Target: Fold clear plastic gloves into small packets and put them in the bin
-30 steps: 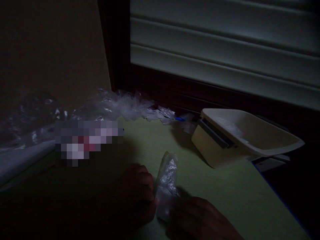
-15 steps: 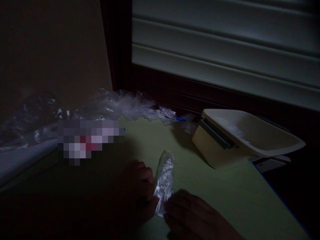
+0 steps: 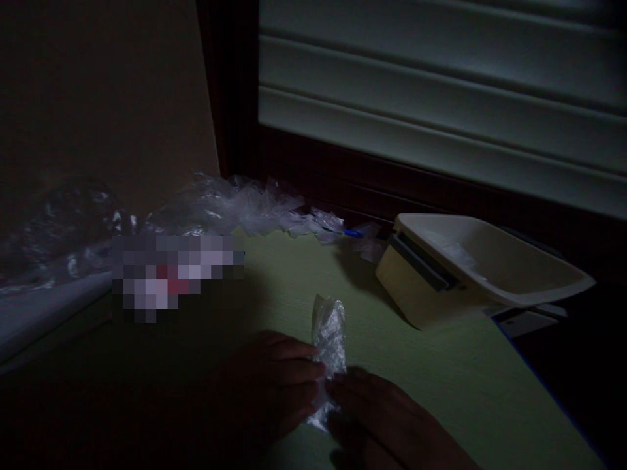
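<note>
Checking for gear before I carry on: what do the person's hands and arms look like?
The left hand and right hand look bare: no glove, ring or marking shows on the fingers. Deep shadow would hide any sleeve on the left; none shows on the right.

Looks like a dim corner of a domestic-style room, judging by the plain wall (image 3: pixel 98 91), the dark frame (image 3: pixel 323 153) edging a pale slatted shutter (image 3: pixel 431 98), and a light green counter (image 3: pixel 279 277) bearing clear plastic wrapping (image 3: pixel 255 205) and a cream tub (image 3: pixel 426 303). Could equally be a small workroom.
</note>
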Motion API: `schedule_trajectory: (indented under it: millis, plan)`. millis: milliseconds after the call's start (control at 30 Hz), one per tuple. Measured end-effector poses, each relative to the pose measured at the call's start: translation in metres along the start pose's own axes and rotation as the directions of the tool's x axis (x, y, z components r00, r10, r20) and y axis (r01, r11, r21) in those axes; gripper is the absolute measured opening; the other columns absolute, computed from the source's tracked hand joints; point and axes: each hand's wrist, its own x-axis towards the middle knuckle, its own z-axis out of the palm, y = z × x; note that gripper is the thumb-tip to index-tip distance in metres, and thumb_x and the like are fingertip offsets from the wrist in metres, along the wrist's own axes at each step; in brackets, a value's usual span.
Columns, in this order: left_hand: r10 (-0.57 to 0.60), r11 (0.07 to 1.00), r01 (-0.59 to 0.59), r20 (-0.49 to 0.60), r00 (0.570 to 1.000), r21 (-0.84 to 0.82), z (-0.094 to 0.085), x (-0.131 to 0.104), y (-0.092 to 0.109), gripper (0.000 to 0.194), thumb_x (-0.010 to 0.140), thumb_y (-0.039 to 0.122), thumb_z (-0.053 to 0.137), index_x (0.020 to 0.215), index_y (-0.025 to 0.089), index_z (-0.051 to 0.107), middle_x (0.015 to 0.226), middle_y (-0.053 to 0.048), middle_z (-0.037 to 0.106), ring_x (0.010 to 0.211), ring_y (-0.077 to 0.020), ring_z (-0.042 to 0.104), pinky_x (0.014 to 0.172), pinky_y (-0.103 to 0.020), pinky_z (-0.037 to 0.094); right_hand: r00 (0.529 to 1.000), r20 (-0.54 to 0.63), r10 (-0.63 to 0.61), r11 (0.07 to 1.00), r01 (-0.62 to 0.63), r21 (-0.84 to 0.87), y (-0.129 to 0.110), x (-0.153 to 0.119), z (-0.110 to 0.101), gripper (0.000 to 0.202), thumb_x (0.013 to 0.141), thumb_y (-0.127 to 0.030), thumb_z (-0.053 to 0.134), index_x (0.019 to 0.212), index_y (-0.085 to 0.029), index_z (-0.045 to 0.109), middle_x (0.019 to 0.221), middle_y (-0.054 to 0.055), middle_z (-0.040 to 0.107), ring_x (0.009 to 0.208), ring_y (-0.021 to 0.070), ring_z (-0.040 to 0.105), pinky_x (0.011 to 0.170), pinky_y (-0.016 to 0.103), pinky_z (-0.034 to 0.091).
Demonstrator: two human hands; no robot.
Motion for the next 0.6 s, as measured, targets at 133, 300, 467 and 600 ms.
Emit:
schedule_trajectory:
  millis: [133,300,467,600]
  plan:
    - [0.087,0.996,-0.084,-0.110,0.990,0.033,-0.008,0.003,0.003,0.024,0.096,0.015,0.034,0.088,0.017,0.057,0.101,0.000,0.069,0.099,-0.0178,0.061,0.082,-0.034,0.039,1.000,0.019,0.017,1.000,-0.017,0.004,0.000,-0.002,0.002,0.026,0.096,-0.017,0.043,0.096,-0.013,0.068,0.095,0.008,0.075,0.094,0.0164,0.069,0.090,0.027,0.055]
    - [0.109,0.994,-0.108,-0.141,0.984,0.019,-0.011,0.002,0.005,0.023,0.098,0.020,0.033,0.096,0.016,0.056,0.104,-0.004,0.067,0.104,-0.0165,0.059,0.092,-0.030,0.042,0.999,0.021,0.037,0.999,-0.038,0.028,0.003,-0.001,-0.003,0.024,0.093,-0.023,0.049,0.098,-0.009,0.068,0.099,0.011,0.074,0.097,0.0183,0.068,0.088,0.026,0.055]
    - [0.104,0.991,-0.114,-0.127,0.986,-0.076,-0.015,-0.001,0.004,0.015,0.093,0.015,0.042,0.102,0.015,0.053,0.107,-0.007,0.064,0.106,-0.0187,0.056,0.097,-0.032,0.041,0.995,0.046,0.092,0.993,-0.095,0.069,0.005,0.000,-0.005,0.023,0.092,-0.024,0.053,0.102,-0.009,0.068,0.102,0.012,0.073,0.101,0.0181,0.067,0.089,0.025,0.054]
    - [0.092,0.982,-0.103,-0.078,0.993,-0.156,-0.017,-0.004,0.003,0.031,0.085,0.012,0.047,0.115,0.017,0.046,0.117,-0.009,0.060,0.112,-0.0221,0.052,0.098,-0.038,0.041,0.994,0.038,0.098,0.991,-0.101,0.087,0.004,0.001,-0.005,0.021,0.093,-0.021,0.052,0.099,-0.010,0.069,0.098,0.010,0.074,0.097,0.0161,0.069,0.088,0.024,0.055]
